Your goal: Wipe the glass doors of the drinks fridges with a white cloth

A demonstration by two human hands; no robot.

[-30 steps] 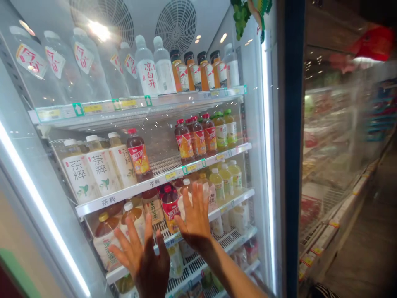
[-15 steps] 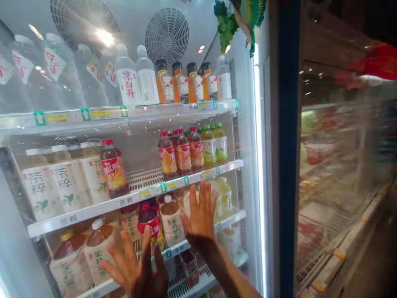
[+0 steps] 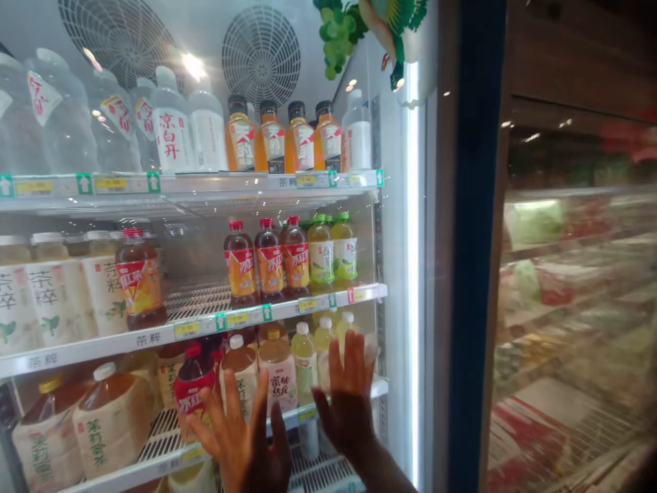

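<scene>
My left hand [image 3: 243,438] is raised with fingers spread and holds nothing. It overlaps a large red-labelled tea bottle [image 3: 194,387] and a cream-labelled bottle [image 3: 239,359] on the third shelf. To its right, my right hand [image 3: 349,404] is also up, fingers stretched and palm forward, with nothing in it. Behind that hand stand pale yellow drink bottles [image 3: 304,359], partly covered by it. A pink-labelled bottle [image 3: 276,373] shows between the two hands. Reflections lie across the scene as on glass; whether my hands touch the pane I cannot tell.
Rows of bottled drinks fill a lit cooler. Red-capped tea bottles [image 3: 270,260] stand on the middle shelf [image 3: 195,329], and orange drinks [image 3: 269,140] on the top one. A blue door frame [image 3: 475,239] is at the right, beside another, blurred display [image 3: 575,294].
The view has turned to the right, so the shelves and bottles sit further left in the picture. Both hands stay raised and spread, with my right hand lower in the picture.
</scene>
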